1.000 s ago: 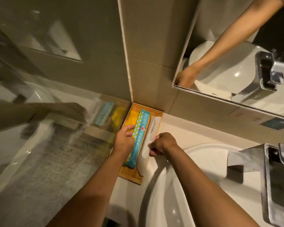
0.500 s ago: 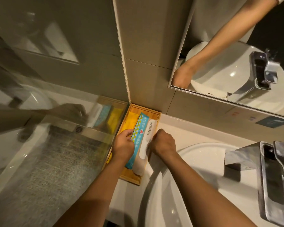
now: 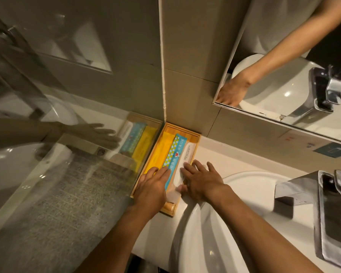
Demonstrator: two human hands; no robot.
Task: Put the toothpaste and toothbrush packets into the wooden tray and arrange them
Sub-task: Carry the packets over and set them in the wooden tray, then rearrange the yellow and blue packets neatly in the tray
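A wooden tray (image 3: 193, 135) sits in the counter's corner against the glass panel and tiled wall. Three packets lie side by side in it: a yellow packet (image 3: 160, 149) on the left, a blue dotted packet (image 3: 175, 152) in the middle, a white packet (image 3: 187, 154) on the right. My left hand (image 3: 153, 187) rests flat with fingers spread on the near ends of the yellow and blue packets. My right hand (image 3: 202, 179) lies flat, fingers apart, over the white packet's near part and the tray's right rim. The packets' near ends are hidden under my hands.
A white basin (image 3: 215, 223) lies right of the tray, with a chrome faucet (image 3: 327, 205) at the far right. A glass panel (image 3: 67, 154) borders the tray's left side and reflects it. A mirror (image 3: 293, 66) hangs above the counter.
Both hands have gone from curled grips on the packets to flat, spread fingers pressing on them. The white packet now lies straight inside the tray beside the blue one.
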